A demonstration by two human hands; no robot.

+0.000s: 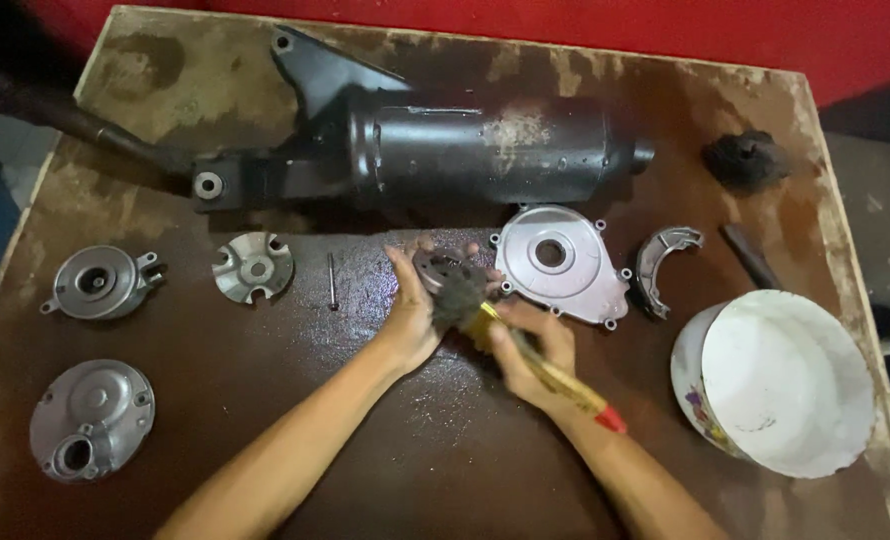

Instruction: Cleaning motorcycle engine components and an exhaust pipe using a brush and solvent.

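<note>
My left hand point(412, 305) holds a small dark round metal part point(437, 268) upright at the middle of the brown table point(445, 460). My right hand point(533, 350) grips a paintbrush point(555, 378) with a yellow handle and red tip. Its dark bristles point(458, 298) press against the round part. The brush is blurred from motion. A silver engine cover point(562, 262) lies just to the right of the hands.
A long black exhaust muffler point(465, 150) lies across the back. Silver parts lie at the left: a round housing point(100, 282), a finned disc point(253, 266), a cover point(90, 420). A thin pin point(332, 280), a curved brake shoe point(660, 262), a white bowl point(780, 385) and a dark lump point(747, 158) also lie here.
</note>
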